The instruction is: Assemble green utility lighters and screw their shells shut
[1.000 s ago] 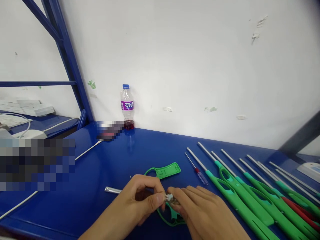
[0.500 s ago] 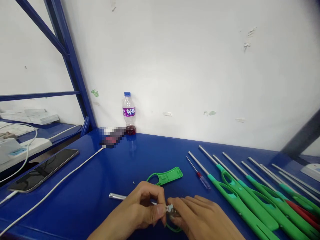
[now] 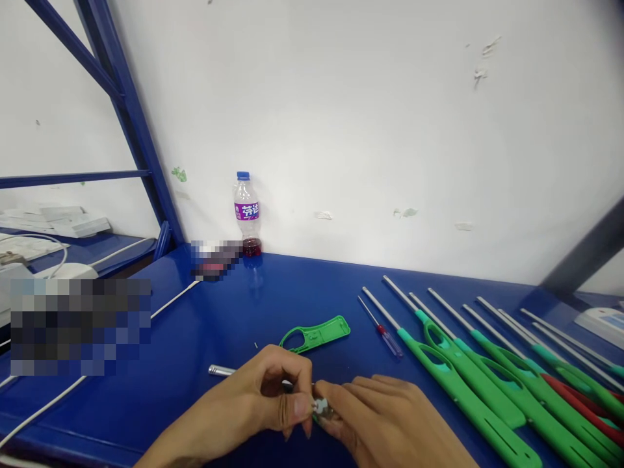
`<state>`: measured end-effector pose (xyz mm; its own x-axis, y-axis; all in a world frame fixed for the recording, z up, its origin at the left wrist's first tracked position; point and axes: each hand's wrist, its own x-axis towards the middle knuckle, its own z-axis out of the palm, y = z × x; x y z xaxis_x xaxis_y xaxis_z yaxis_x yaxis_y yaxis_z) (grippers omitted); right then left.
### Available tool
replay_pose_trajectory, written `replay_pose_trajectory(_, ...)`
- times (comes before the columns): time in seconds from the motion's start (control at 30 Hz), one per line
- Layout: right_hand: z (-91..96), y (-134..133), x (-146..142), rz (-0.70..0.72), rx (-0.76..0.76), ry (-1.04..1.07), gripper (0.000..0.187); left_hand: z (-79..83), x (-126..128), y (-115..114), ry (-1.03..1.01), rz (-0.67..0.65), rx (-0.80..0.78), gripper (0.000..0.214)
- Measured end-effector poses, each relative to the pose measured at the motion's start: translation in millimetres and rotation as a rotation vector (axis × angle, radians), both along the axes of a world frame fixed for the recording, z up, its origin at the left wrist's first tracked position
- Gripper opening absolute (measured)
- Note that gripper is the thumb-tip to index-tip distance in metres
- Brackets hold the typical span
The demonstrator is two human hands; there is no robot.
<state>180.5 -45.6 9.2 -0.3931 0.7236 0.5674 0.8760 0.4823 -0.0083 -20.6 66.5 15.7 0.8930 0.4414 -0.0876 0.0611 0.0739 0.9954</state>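
- White cable (image 3: 175,300): runs across the blue table (image 3: 302,286), well to the left of the left hand, clear of both hands.
- Bottle (image 3: 247,211): upright against the wall, beyond the left hand, with a little dark red drink in it.
- Metal tube (image 3: 221,371): its tip shows just left of the left hand; the rest is hidden behind the fingers, so I cannot tell what it joins.
- Left hand (image 3: 273,396): thumb and forefinger pinched together at the near edge of the small part, the other fingers curled under.
- Green half-shell (image 3: 327,333): lies inner side up just beyond the hands, its loop end toward the left hand, touched by neither.
- Small pale part (image 3: 320,406): between the two hands' fingertips. The step in hand seems to be fine fingertip handling of this piece; the next move calls for a steady grip from the right and small, careful pressure from the left, as a slip could drop it.
- Right hand (image 3: 385,416): thumb and forefinger close on the part's other side, remaining fingers bent together; the exact contact is partly hidden.
- Screwdriver (image 3: 390,341): just beyond the right hand, tip pointing away, not held.
- Green lighters (image 3: 475,409): in a slanting row to the right of the right hand, metal rods pointing away, one red piece (image 3: 580,406) among them.
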Motion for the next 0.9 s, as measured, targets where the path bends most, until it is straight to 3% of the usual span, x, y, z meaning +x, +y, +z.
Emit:
replay_pose_trajectory(0.13, 2.2, 0, 4, 0.02, -0.105, 0.027, 0.037, 4.4, -2, -5, 0.045, 0.092, 0.057, 0.051)
replay_pose_trajectory(0.3, 0.5, -2, 6, 0.034, -0.225, 0.103, 0.021, 8.2, -6, -3, 0.03, 0.057, 0.07, 0.052)
replay_pose_trajectory(0.43, 6.4, -2, 5, 0.001, -0.172, 0.22, 0.018, 22.4, -12, 1, 0.121, 0.219, 0.244, 0.048)
replay_pose_trajectory(0.57, 13.1, -3, 15, -0.12, -0.165, 0.292, 0.02, 32.3, -14, 3, 0.216, 0.43, 0.441, 0.046)
replay_pose_trajectory(0.67, 13.9, -7, 29, -0.231, -0.194, 0.293, 0.021, 28.0, -11, 3, 0.305, 0.533, 0.591, 0.043)
replay_pose_trajectory(0.8, 12.7, -15, 44, -0.282, -0.339, 0.274, 0.023, 19.7, -3, -3, 0.328, 0.59, 0.77, 0.033)
replay_pose_trajectory(0.9, 13.0, -19, 51, -0.272, -0.382, 0.292, 0.024, 15.9, 2, -11, 0.27, 0.533, 0.83, 0.029)
